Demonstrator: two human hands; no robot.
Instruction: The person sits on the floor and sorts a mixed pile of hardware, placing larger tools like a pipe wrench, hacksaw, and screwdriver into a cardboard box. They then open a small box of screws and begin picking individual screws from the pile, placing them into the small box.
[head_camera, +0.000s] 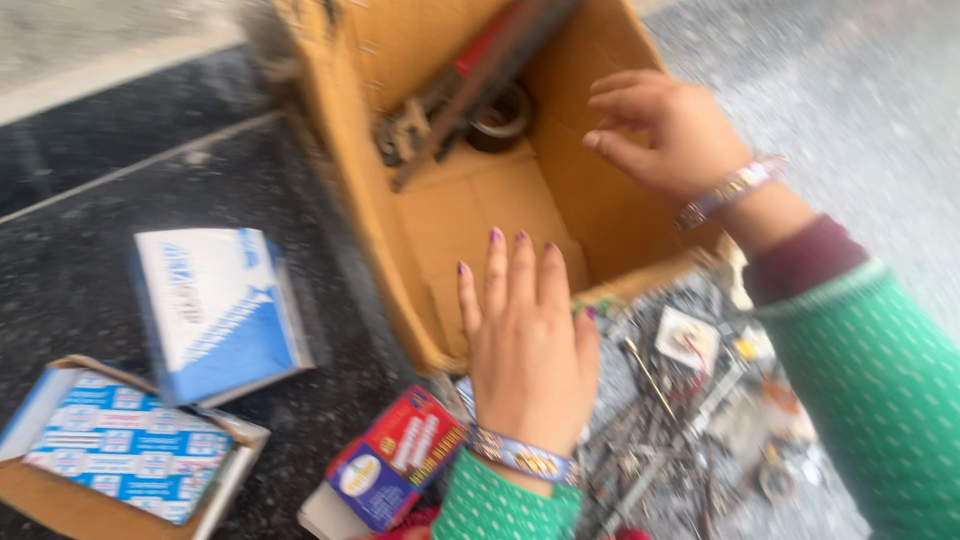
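An open cardboard box (350, 160) lies tilted on the dark floor, with metal tools (460, 95) and a dark tape roll (503, 115) at its far end. My left hand (525, 335) is flat with fingers spread, held over the box's near edge; whether it touches is unclear. My right hand (665, 125) hovers over the box's right wall, fingers curled loosely and holding nothing. Both wrists wear beaded bracelets and green sleeves.
A heap of small hardware, wires and a white switch part (685, 340) lies right of my left hand. A red and blue packet (395, 455), a blue and white carton (215, 310) and a patterned blue box in a cardboard tray (120, 445) sit to the left.
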